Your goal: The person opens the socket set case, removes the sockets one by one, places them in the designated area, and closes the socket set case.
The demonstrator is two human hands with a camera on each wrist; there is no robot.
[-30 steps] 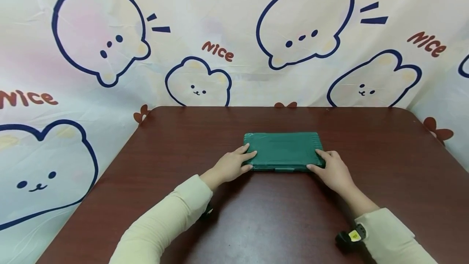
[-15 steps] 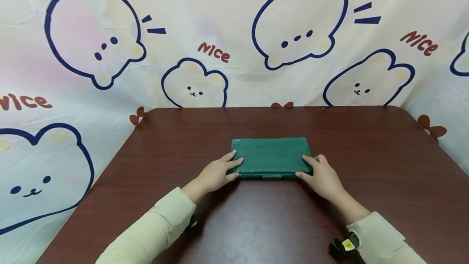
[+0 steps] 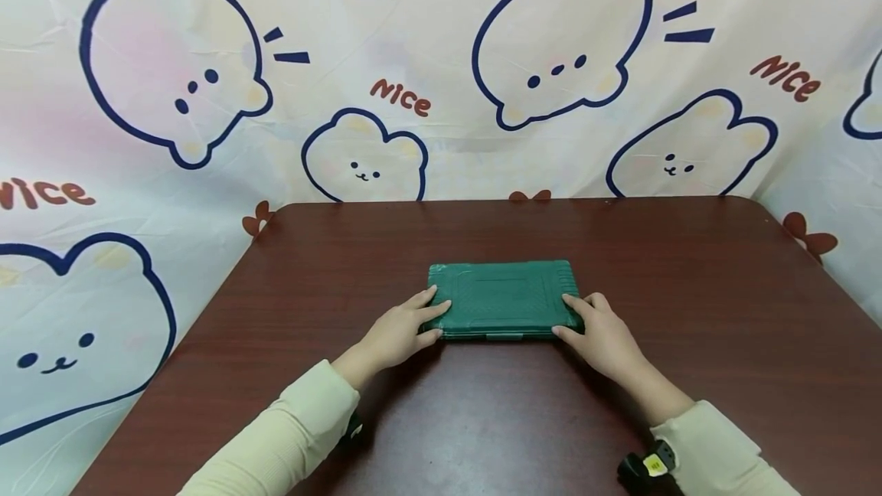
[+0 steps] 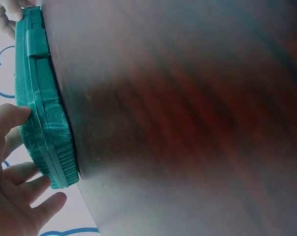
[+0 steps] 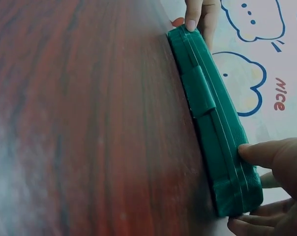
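Both hands are grasping, one at each short end of the green case: the left hand (image 3: 395,334) left of centre in the head view, the right hand (image 3: 606,337) right of centre. Each thumb sits at the front edge, with an index finger on the lid; in the right wrist view, at lower right, other fingers reach around the end of the case. In the left wrist view, at lower left, some fingers are spread beyond the end, so how firmly that hand holds is hard to tell.

The green case (image 3: 506,297) lies flat, as far as can be seen, on the brown table (image 3: 510,419), just below the middle of the head view. Its tab-like latch (image 5: 198,91) faces the person and shows at upper left in the left wrist view, its flap flat against the front.

The step in hand looks like steadying or squaring the case. To do it well, the hands should press evenly from both ends, so that neither corner swings ahead of the other. Keeping the thumbs low on the front edge and well apart from the latch would leave the flap reachable. If the case must slide, light inward pressure should serve better than bearing down on the lid, which could make it drag on the table.
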